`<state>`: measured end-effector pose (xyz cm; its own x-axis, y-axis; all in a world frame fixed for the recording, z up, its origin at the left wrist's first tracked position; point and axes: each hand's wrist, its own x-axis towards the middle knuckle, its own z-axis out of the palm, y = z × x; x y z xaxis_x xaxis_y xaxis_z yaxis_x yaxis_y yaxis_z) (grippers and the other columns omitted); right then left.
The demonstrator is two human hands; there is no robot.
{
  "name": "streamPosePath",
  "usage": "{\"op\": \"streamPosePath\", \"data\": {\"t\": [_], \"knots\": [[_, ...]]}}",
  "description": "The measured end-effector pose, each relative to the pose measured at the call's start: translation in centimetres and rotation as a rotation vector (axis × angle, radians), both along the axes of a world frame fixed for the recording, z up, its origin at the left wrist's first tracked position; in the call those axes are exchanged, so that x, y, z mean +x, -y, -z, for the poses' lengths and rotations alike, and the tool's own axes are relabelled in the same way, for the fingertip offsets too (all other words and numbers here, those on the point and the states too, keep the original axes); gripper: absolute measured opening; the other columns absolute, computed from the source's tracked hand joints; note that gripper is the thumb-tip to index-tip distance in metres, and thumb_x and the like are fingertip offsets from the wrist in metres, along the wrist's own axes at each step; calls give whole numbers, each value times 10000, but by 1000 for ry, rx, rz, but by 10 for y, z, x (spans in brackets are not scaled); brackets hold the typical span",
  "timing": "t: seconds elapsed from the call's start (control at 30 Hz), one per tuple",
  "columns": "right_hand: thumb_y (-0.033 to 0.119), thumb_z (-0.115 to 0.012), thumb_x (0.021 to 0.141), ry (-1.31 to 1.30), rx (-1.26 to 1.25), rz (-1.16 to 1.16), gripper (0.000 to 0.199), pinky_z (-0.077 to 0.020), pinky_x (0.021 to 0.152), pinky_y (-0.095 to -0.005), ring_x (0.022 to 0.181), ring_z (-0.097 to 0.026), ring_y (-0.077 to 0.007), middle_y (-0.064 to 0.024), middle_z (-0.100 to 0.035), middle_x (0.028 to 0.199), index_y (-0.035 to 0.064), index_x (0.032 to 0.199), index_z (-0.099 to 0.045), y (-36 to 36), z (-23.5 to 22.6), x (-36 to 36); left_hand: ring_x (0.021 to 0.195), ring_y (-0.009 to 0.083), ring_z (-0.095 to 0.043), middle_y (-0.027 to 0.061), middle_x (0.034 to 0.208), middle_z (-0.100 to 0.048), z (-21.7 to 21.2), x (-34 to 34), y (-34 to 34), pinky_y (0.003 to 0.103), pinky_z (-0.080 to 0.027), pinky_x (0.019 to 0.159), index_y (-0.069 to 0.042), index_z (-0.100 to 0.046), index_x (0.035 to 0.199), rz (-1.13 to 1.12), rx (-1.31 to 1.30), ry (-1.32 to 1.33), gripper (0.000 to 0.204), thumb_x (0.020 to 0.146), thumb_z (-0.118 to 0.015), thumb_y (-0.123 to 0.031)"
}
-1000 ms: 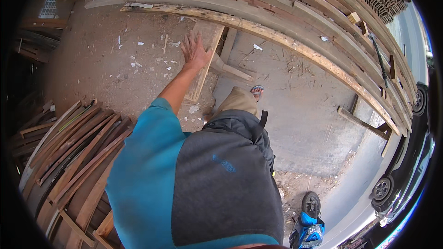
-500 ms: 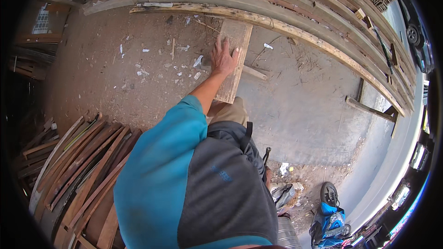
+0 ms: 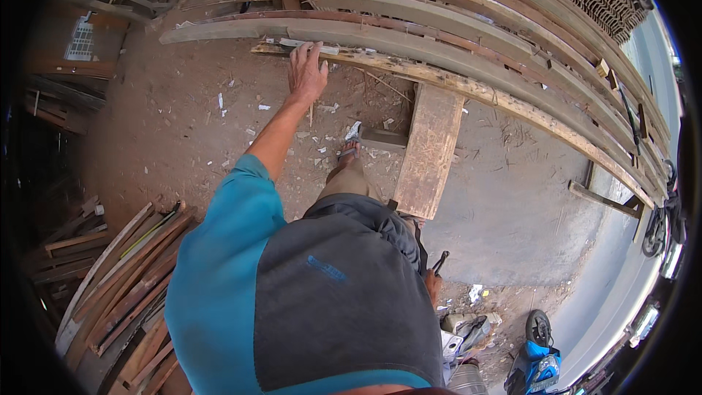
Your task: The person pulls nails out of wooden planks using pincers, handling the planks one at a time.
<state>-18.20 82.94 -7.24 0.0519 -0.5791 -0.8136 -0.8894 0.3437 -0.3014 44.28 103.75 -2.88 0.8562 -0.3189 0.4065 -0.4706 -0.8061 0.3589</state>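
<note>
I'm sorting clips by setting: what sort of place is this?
Probably an open-air timber yard or carpentry workshop. Long planks lie stacked on dirt ground, the left hand reaches to one, offcuts are piled at the left, and wood chips litter the ground.

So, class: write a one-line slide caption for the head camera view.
A person's left hand reaches to the end of a long rough plank lying across a wooden bench in a dusty timber yard.

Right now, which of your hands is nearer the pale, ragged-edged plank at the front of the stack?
Left. The left hand reaches forward, fingertips at the plank's end. The right hand is low beside the hip, well back from it and mostly hidden.
</note>
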Motion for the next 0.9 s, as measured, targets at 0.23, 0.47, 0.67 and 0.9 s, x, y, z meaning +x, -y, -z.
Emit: {"op": "streamPosePath", "data": {"t": [0.23, 0.47, 0.67, 0.9], "knots": [[344, -598, 948, -51, -176, -391, 502, -506, 767, -538, 971, -687, -510, -352, -703, 961, -141, 1052, -674, -87, 70, 57, 1295, 339, -478, 127, 1313, -582, -4, 85, -26, 497, -383, 1076, -79, -642, 1313, 470, 263, -105, 453, 879, -742, -158], [388, -601, 975, 189, -158, -149, 539, -471, 720, -531, 820, -678, -456, -342, -681, 857, -145, 1028, -666, -128, 56, 92, 990, 429, -634, 187, 1020, -671, 14, 131, -50, 517, -496, 847, -53, -657, 1107, 476, 54, -252, 176, 976, -609, -160], [438, -589, 976, 108, -277, -160, 571, -472, 708, -523, 792, -671, -428, -334, -663, 829, -127, 985, -667, -163, 99, 50, 923, 351, -705, 184, 976, -724, -11, 128, -26, 434, -531, 819, -34, -671, 1120, 170, -392, -370, 253, 1071, -521, -231], [465, -598, 955, -25, -211, -227, 569, -495, 736, -523, 835, -690, -429, -305, -690, 853, -94, 999, -691, -190, 89, 66, 856, 128, -657, 35, 922, -733, -155, 170, -36, 317, -523, 800, -50, -706, 1151, 559, -385, -555, 322, 1051, -618, -343]]}}
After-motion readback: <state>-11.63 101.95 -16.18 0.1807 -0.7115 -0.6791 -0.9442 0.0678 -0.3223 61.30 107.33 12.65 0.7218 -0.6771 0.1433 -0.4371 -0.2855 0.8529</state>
